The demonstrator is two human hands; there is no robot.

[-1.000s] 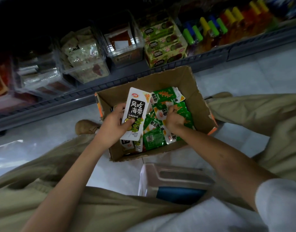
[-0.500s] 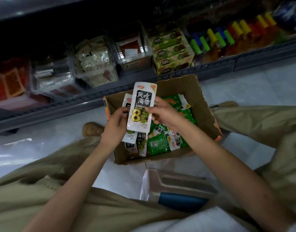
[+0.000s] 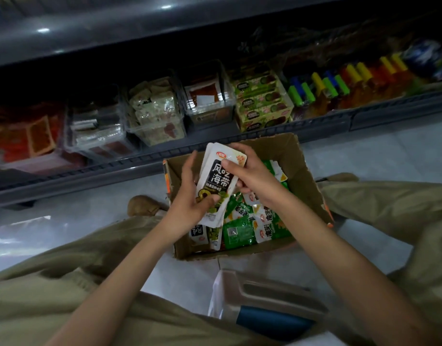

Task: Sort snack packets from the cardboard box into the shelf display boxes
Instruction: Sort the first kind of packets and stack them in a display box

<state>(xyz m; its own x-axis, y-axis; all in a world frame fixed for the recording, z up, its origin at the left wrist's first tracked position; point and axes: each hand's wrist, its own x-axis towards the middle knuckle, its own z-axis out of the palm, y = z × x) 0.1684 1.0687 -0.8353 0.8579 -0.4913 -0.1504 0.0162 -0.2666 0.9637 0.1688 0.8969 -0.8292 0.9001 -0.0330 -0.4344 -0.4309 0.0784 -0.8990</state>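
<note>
Dim shop aisle, pale floor (image 3: 365, 156): the cardboard box (image 3: 307, 176) sits just near of the bottom shelf (image 3: 115, 171), between the person's legs. Over its left half, the left hand (image 3: 187, 201) clasps the lower end of a small stack of white seaweed packets (image 3: 216, 181), thumb across the front. The right hand (image 3: 252, 178) pinches the stack's far edge, so each grip is closed on it. The slick wrappers could fan out and slide back among the green packets (image 3: 240, 233). In the shelf's gloom, the wrong one of the display boxes (image 3: 155, 116) is easily chosen.
</note>
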